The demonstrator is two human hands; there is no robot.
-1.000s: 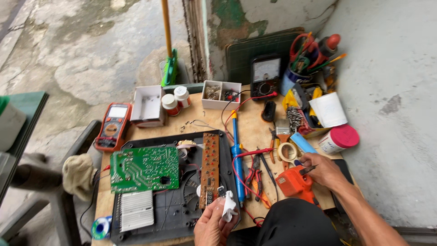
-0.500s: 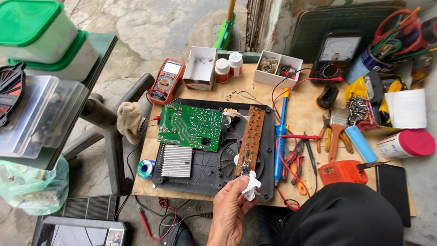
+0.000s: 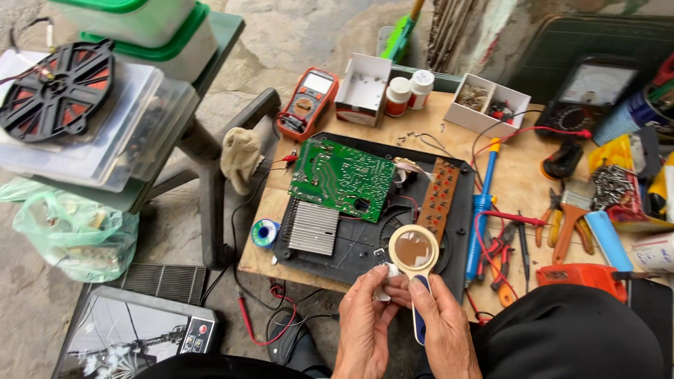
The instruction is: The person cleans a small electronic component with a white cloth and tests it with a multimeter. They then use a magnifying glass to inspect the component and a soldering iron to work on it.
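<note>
My right hand (image 3: pixel 444 328) grips the blue handle of a magnifying glass (image 3: pixel 413 250) and holds its round lens over a small white part (image 3: pixel 386 275) pinched in my left hand (image 3: pixel 365 317). Both hands hover at the near edge of a wooden table (image 3: pixel 519 184). Just beyond them lies an opened black appliance base (image 3: pixel 456 231) with a green circuit board (image 3: pixel 342 178), a finned metal heatsink (image 3: pixel 312 227) and a brown strip board (image 3: pixel 438 199).
An orange multimeter (image 3: pixel 307 102), a white box (image 3: pixel 362 90), two small bottles (image 3: pixel 410 91), a parts tray (image 3: pixel 487 108) and an analog meter (image 3: pixel 588 91) stand at the back. Pliers (image 3: pixel 562 219), a blue desoldering pump (image 3: pixel 483 210) and an orange tool (image 3: pixel 580 276) lie right. Stacked containers (image 3: pixel 105 140) stand left.
My right hand has come in holding the magnifying glass over the white part. My view has swung left and down, nearer the table.
</note>
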